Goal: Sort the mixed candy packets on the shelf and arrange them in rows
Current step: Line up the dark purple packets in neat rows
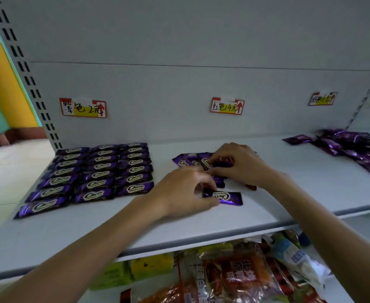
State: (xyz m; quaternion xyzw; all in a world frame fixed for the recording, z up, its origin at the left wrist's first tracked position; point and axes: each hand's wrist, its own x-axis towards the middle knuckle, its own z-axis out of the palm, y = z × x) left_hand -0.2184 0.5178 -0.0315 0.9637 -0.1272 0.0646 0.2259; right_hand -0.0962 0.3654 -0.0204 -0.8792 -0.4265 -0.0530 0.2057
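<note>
Head view looks down on a white shelf (289,193) with a pale grey back panel (179,84) and a slotted upright (30,84) at its left end; a yellow and teal wall (2,84) shows past it. Three handwritten price labels (227,106) are stuck on the panel. Bagged snacks (234,274) lie on the lower shelf.

At the left, sorted purple packets (96,173) lie flat in three neat rows. A loose pile (352,147) of purple packets sits far right, well apart from both hands. A small mixed heap (186,160) lies mid-shelf under the hands, and a single packet (227,197) lies just in front of it.

The left hand (184,191) has its fingers curled, thumb and fingertips pinching the single packet's left end. The right hand (238,165) arches over the heap with its fingers bent down, and seems to pinch a dark packet (205,164) there, though blur makes that grip uncertain.
</note>
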